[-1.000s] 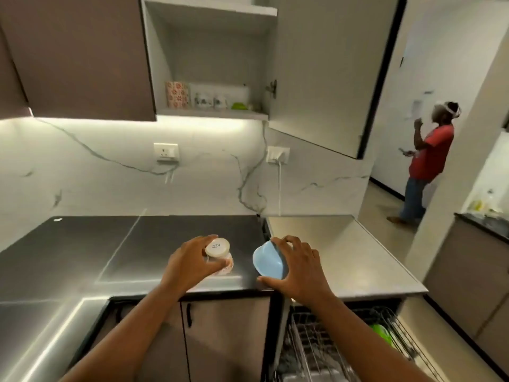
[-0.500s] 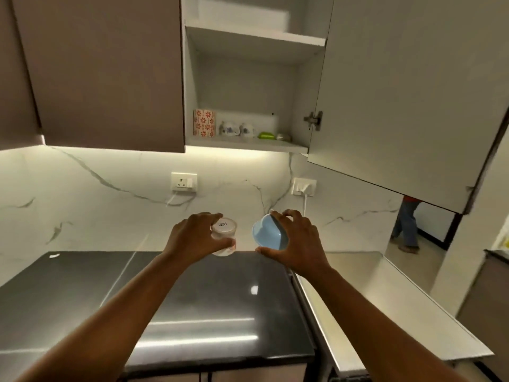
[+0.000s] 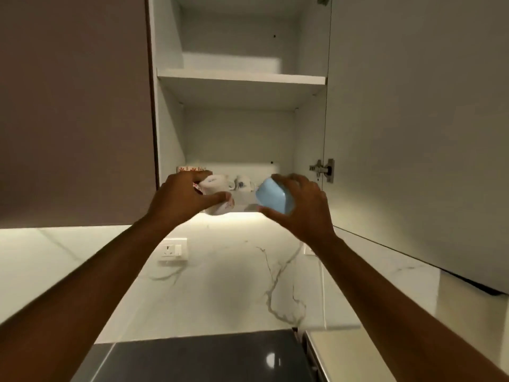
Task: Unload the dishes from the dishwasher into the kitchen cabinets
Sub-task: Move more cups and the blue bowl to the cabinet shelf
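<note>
Seen from the head camera, both arms reach up and forward, nearly straight, toward the open wall cabinet (image 3: 242,128). The left hand (image 3: 181,197) is curled round a white cup (image 3: 217,193) with a red pattern near its rim; the cup is tipped over so its base faces the camera, the thumb lying across its lower side. There is small dark print on the base, too blurred to read. The right hand (image 3: 300,205) grips a light blue bowl (image 3: 274,197), fingers over the top edge and thumb beneath, the bowl tilted with its underside turned left. Both pieces are held at the front edge of the lower shelf (image 3: 245,201), side by side and apart from each other.

On that shelf behind them stand small white cups (image 3: 243,183) with a faint blue motif, and at the left a box or tin with red flowers (image 3: 190,169), mostly hidden by the left hand. The upper shelf (image 3: 241,78) sits above. The cabinet door (image 3: 413,133) swings open to the right, its metal hinge (image 3: 322,169) showing. Below, a wall socket (image 3: 172,250) sits on the marble backsplash (image 3: 248,285), and the dark table (image 3: 198,357) fills the bottom edge.
</note>
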The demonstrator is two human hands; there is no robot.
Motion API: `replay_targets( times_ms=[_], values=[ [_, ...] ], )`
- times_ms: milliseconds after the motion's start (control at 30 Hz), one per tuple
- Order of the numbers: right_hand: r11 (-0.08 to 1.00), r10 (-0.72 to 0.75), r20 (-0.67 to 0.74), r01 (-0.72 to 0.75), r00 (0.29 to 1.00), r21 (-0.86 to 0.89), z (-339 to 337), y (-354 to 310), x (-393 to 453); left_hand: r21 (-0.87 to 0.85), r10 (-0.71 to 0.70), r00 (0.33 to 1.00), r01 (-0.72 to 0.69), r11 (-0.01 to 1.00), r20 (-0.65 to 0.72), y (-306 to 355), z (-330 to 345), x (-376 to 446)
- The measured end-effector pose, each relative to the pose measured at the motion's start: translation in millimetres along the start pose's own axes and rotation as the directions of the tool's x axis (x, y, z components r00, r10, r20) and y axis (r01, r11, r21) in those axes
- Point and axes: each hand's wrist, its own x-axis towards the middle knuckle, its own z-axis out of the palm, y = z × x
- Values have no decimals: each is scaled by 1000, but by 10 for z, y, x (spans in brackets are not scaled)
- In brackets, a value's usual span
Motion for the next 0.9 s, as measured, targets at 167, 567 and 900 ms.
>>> replay_targets(
  times_ms=[167, 567, 900],
  values=[
    [999, 47, 100, -47, 994, 0, 430, 288, 747, 76, -57, 997, 54, 996, 46, -3, 289, 716],
    [977, 213, 377, -204, 901, -64, 1165, 806, 1408, 337, -194, 976, 153, 929, 93, -377, 1132, 1625],
    [975, 219, 428, -218, 877, -51, 1453, 1168, 1469, 391, -276, 942, 184, 902, 193, -718, 1522, 2208]
  ],
)
